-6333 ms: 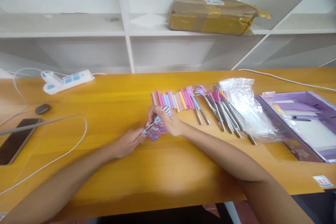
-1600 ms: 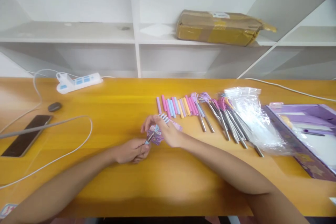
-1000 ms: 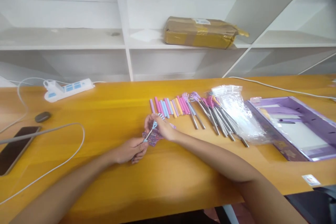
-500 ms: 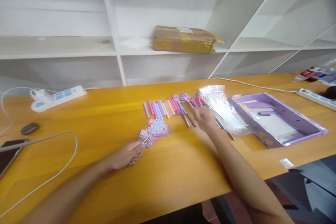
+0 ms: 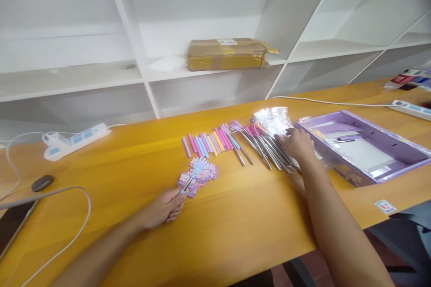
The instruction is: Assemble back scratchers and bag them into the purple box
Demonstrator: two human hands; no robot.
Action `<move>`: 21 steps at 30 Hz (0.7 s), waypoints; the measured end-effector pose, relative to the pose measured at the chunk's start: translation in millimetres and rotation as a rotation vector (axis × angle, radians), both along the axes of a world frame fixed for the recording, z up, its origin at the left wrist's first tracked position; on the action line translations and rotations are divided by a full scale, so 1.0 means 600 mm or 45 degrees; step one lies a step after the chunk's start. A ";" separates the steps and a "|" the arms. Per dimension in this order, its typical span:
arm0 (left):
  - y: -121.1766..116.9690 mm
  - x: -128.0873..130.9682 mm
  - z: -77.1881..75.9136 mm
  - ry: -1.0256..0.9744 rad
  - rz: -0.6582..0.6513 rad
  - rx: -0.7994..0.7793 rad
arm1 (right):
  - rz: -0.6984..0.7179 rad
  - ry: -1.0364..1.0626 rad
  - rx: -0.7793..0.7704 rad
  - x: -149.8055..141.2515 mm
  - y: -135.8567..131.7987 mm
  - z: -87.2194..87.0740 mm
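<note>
My left hand (image 5: 168,206) is closed round the grip of a back scratcher (image 5: 199,168) with a light-blue, hand-shaped head and a metal shaft. Its head lies over a small pile of purple-pink printed cards (image 5: 211,172). My right hand (image 5: 298,145) reaches over clear plastic bags (image 5: 274,119), its bent fingers slightly apart and touching the plastic; the fingertips are partly hidden. Left of that hand lie several more back scratchers (image 5: 266,145) with pink, purple and other coloured heads, metal shafts pointing toward me. Beside them is a row of pink, blue, orange and purple tubes (image 5: 205,142).
An open purple box (image 5: 348,174) holding papers and a pen stands at the right. Power strips lie at the left (image 5: 77,141) and far right (image 5: 412,110), with loose white cables. A taped carton (image 5: 225,56) sits on the shelf behind. A small sticker (image 5: 385,206) lies near the front edge.
My right hand has moved right, from above the back scratchers to the plastic bags, uncovering the metal shafts. My left hand still holds the blue back scratcher. The view has shifted slightly.
</note>
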State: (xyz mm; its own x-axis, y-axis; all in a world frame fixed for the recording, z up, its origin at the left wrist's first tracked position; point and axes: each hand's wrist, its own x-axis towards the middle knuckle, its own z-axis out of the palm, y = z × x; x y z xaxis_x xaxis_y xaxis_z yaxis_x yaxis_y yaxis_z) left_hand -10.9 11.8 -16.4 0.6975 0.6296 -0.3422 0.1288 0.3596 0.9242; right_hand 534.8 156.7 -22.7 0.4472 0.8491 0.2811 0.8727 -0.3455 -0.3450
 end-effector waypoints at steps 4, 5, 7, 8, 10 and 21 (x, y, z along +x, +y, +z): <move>-0.001 0.001 0.007 0.003 0.009 0.002 | -0.023 -0.043 -0.056 -0.002 -0.008 0.003; -0.001 0.001 0.007 -0.002 0.010 -0.003 | -0.011 -0.020 -0.045 -0.004 -0.010 0.009; -0.002 0.002 0.008 -0.009 0.012 -0.010 | 0.008 0.050 0.037 -0.012 -0.015 0.025; -0.002 0.002 0.008 -0.012 0.015 -0.011 | 0.012 0.088 0.125 -0.017 -0.018 0.034; -0.003 0.003 0.007 -0.030 0.032 -0.016 | 0.008 0.154 0.346 -0.030 -0.023 0.054; 0.012 0.001 -0.023 -0.240 0.254 0.079 | 0.959 1.125 0.223 -0.340 -0.128 0.190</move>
